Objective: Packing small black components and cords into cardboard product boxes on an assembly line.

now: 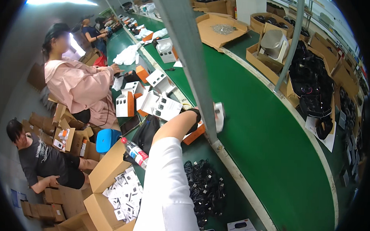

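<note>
My left arm, in a white sleeve, reaches forward from the lower edge, with a black band at the wrist. My left hand is hidden behind the grey metal post (pixel 187 54), so its fingers do not show. Just past the post, a white rounded object (pixel 219 117) sticks out above the green conveyor belt (pixel 269 139); whether my hand touches it is hidden. Below my wrist is an orange carton (pixel 194 135). White printed boxes (pixel 167 108) with open flaps stand left of the wrist. My right hand is out of view.
Beside my sleeve lie a bottle with a red cap (pixel 134 153), a carton of small white packets (pixel 127 195) and a heap of black cables (pixel 205 187). A person in pink (pixel 78 85) works at the left; another (pixel 49 163) is lower left. Cartons of black parts (pixel 312 83) line the right.
</note>
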Demonstrator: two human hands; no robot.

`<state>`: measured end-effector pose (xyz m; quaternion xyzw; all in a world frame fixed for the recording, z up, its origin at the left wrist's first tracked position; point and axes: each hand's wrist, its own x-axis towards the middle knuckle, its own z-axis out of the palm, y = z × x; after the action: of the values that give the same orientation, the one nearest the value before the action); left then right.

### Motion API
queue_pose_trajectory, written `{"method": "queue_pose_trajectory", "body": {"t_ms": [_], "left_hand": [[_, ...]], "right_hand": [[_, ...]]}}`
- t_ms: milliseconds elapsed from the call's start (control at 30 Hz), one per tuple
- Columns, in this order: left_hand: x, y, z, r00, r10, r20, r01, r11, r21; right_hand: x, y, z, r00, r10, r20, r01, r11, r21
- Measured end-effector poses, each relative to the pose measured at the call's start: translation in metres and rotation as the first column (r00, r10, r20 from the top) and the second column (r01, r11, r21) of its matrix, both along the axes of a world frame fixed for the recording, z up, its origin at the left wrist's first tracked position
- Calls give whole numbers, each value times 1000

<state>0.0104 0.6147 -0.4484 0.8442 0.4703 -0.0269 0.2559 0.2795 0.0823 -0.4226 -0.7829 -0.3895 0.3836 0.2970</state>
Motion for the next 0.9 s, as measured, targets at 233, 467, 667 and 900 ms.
{"method": "queue_pose_trajectory", "body": {"t_ms": [233,467,667,900], "left_hand": [[-129,-82,154,578,647,498,-593,752,-289],[-350,-342,210,-1,793,609,-631,472,-615],[-480,-556,94,-280,831,482,-689,176,-704],[-426,-589,-18,-70,968,243,-987,-32,-155]], "right_hand": [[15,-148,-22,998,-37,47,35,999,40],[-14,-98,27,961,-112,-252,140,986,95],[-8,-102,28,951,-31,-307,88,981,171],[-47,-120,15,941,-196,-276,240,961,138]]}}
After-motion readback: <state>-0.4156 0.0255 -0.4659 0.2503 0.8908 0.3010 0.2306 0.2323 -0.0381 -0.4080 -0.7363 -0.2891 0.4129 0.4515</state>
